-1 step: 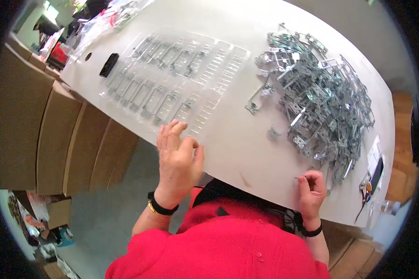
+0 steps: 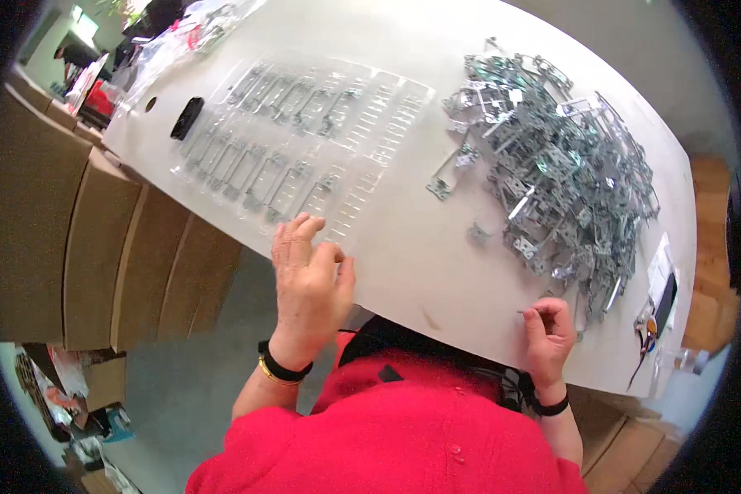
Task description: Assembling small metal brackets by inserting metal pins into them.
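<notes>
My left hand [image 2: 309, 284] hovers over the table's near edge, close to the lower corner of the clear plastic tray [image 2: 364, 169]. Its thumb and forefinger are pinched together while the other fingers stay raised; whatever they may hold is hidden. Slender metal brackets [image 2: 265, 183] lie in two rows in the tray's slots, and the slots at its right end hold none. At the table's front right, my right hand [image 2: 550, 336] is closed, with the tip of a small thin dark piece [image 2: 522, 312] poking out between thumb and fingers. A large heap of metal brackets [image 2: 564, 169] lies just beyond it.
One bracket [image 2: 439, 188] and a small metal part [image 2: 478, 234] lie left of the heap. A black oblong object [image 2: 187, 118] sits beside the tray. Scissors [image 2: 650, 333] lie at the right edge. Cardboard boxes [image 2: 41, 239] stand along the table's left side.
The whole view has shifted slightly, so the table and its contents appear a little farther left. Both hands keep the same pose.
</notes>
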Tool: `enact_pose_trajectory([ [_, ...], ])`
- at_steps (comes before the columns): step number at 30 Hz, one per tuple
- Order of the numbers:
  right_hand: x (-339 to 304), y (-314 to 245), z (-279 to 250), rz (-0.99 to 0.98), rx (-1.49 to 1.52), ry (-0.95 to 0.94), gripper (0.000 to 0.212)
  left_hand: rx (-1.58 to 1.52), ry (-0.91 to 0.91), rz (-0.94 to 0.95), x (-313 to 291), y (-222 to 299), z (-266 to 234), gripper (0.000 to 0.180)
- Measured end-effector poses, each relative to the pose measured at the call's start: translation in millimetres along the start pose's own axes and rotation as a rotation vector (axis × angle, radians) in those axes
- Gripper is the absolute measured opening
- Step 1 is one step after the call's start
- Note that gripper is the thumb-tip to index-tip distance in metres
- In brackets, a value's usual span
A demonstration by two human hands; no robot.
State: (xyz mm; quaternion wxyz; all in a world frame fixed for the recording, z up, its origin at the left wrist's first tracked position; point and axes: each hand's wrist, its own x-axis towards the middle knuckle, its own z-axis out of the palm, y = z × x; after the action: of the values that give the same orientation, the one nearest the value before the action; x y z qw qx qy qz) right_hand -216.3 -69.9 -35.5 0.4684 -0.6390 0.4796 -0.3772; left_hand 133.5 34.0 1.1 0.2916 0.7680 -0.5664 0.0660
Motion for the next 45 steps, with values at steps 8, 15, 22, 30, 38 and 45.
enact_pose_trajectory([
  [8,2.5,-1.3,0.9,-0.079,0.009,-0.023,0.013,0.049,-0.005,-0.007,0.6,3.6,-3.8,0.014],
  [15,-2.0,-9.1,-13.4,0.053,0.124,-0.061,0.012,0.077,-0.051,0.043,16.3,32.7,-11.2,0.015],
  [22,-9.7,-4.8,-41.7,0.118,0.149,-0.113,0.013,-0.059,-0.218,0.289,45.6,99.8,-4.4,0.022],
  [30,-27.9,12.1,-73.2,0.119,0.168,-0.100,0.014,-0.129,-0.348,0.440,74.8,149.7,21.2,0.026],
  [38,-28.5,26.4,-79.6,0.015,0.222,-0.144,0.013,-0.039,-0.367,0.405,108.9,166.7,73.2,0.024],
  [45,-27.5,27.8,-81.6,-0.022,0.202,-0.176,0.013,-0.156,-0.441,0.317,113.6,157.4,99.4,0.019],
])
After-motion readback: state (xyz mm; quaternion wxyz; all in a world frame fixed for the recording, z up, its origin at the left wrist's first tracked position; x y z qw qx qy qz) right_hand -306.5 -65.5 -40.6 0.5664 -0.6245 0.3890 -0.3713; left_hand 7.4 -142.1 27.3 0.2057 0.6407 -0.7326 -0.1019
